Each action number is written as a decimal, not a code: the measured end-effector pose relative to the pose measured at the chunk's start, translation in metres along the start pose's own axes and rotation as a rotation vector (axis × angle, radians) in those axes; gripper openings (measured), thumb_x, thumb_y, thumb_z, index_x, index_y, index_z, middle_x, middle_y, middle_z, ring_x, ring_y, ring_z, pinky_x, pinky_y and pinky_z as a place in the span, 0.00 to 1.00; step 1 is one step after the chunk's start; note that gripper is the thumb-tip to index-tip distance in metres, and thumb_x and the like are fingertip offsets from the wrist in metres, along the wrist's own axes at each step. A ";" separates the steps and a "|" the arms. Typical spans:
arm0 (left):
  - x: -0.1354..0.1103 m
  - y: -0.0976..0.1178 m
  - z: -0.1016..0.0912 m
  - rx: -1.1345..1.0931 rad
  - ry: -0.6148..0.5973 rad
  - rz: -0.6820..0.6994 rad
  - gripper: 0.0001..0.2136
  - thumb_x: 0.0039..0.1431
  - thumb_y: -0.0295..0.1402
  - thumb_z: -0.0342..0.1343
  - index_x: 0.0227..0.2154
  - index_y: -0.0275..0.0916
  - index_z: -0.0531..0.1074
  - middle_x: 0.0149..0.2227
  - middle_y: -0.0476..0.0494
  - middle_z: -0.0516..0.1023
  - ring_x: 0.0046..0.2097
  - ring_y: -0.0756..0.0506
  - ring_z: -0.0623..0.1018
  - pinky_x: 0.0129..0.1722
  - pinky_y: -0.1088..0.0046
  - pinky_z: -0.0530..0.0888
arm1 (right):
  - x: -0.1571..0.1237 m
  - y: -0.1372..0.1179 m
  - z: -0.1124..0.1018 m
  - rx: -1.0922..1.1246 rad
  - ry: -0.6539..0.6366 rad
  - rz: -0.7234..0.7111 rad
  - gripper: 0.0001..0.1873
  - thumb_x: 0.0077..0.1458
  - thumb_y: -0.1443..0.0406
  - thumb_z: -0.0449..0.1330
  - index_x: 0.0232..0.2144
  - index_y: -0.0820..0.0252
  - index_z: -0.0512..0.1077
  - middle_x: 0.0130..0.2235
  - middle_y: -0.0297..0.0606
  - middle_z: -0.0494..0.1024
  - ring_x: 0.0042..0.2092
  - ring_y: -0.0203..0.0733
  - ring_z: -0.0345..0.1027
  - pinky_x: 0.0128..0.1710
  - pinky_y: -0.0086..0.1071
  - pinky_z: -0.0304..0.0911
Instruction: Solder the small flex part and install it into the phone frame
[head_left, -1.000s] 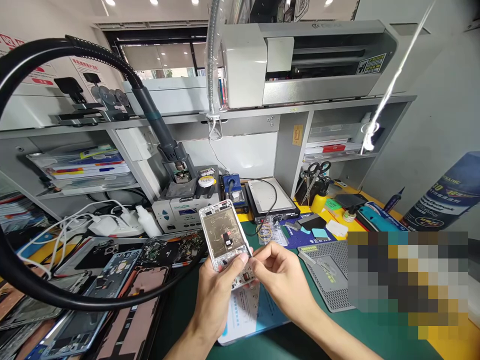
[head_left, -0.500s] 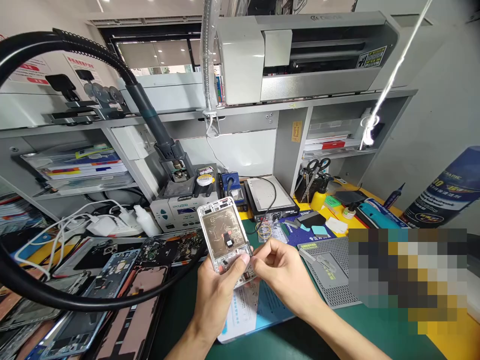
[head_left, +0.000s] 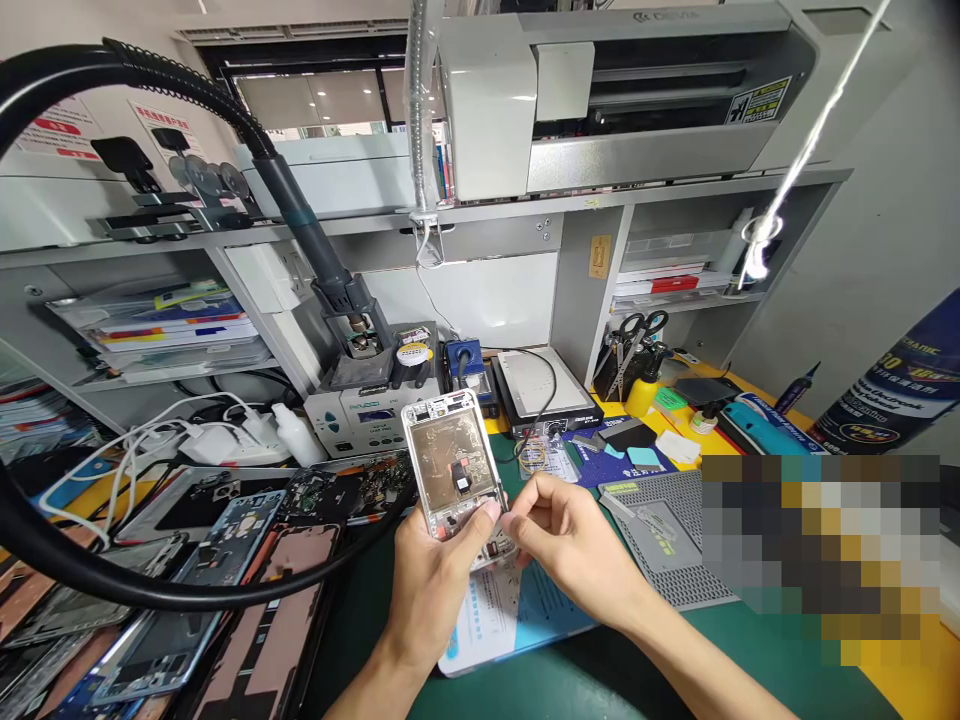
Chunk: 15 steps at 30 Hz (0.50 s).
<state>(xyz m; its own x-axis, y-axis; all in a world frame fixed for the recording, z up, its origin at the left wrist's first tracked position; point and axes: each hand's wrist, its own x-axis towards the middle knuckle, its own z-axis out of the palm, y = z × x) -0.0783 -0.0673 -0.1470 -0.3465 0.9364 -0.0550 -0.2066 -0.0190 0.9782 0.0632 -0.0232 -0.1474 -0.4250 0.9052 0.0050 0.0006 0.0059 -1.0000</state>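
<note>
My left hand grips the lower end of an opened white phone frame, holding it upright over the green mat, its bare inside with a small black part facing me. My right hand is closed in a pinch at the frame's lower right edge, thumb and forefinger pressed together beside my left thumb. What the pinch holds is too small to make out. Under both hands lies a blue and white card.
Several stripped phone frames and boards cover the left of the bench under a thick black hose. Behind stand a hot-air station, a heating plate and a scissors holder. A grey perforated pad lies to the right.
Both hands and the frame stay together; they have shifted slightly to the right and up in view as my head moved. The grip is unchanged.
</note>
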 end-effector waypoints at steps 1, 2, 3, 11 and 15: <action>0.000 0.000 0.000 0.000 -0.002 0.002 0.16 0.50 0.41 0.70 0.37 0.35 0.80 0.34 0.40 0.82 0.33 0.45 0.76 0.29 0.72 0.76 | 0.000 0.000 0.000 -0.001 -0.005 -0.005 0.11 0.59 0.62 0.62 0.27 0.58 0.66 0.25 0.28 0.70 0.26 0.34 0.65 0.29 0.30 0.63; -0.001 0.000 0.000 -0.001 -0.006 0.004 0.16 0.50 0.41 0.70 0.37 0.35 0.80 0.35 0.40 0.82 0.34 0.45 0.77 0.30 0.71 0.76 | -0.001 0.000 -0.001 0.002 -0.008 -0.008 0.11 0.59 0.61 0.62 0.27 0.58 0.66 0.26 0.29 0.70 0.27 0.34 0.64 0.29 0.30 0.63; -0.001 0.000 0.000 -0.004 -0.010 0.003 0.15 0.50 0.41 0.70 0.36 0.35 0.80 0.35 0.40 0.82 0.35 0.44 0.77 0.32 0.71 0.77 | -0.001 0.000 -0.001 0.007 -0.011 -0.010 0.12 0.60 0.61 0.62 0.27 0.58 0.67 0.26 0.29 0.70 0.27 0.34 0.63 0.29 0.30 0.63; -0.002 0.002 0.000 -0.011 -0.008 -0.022 0.18 0.48 0.44 0.71 0.36 0.36 0.79 0.31 0.43 0.81 0.30 0.43 0.78 0.25 0.71 0.75 | 0.002 0.000 0.000 0.038 0.012 -0.023 0.12 0.58 0.58 0.64 0.30 0.58 0.68 0.24 0.29 0.70 0.25 0.35 0.63 0.27 0.30 0.62; -0.001 0.003 0.002 -0.002 0.014 -0.027 0.19 0.48 0.44 0.71 0.39 0.36 0.78 0.32 0.43 0.81 0.30 0.44 0.78 0.25 0.71 0.76 | -0.001 0.001 0.000 -0.036 0.048 -0.046 0.12 0.60 0.56 0.63 0.32 0.59 0.72 0.26 0.32 0.73 0.27 0.36 0.66 0.29 0.32 0.63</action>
<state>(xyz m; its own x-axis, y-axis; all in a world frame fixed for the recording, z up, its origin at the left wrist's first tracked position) -0.0769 -0.0679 -0.1441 -0.3537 0.9316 -0.0844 -0.2181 0.0056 0.9759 0.0637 -0.0237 -0.1483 -0.3811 0.9231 0.0520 0.0146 0.0622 -0.9980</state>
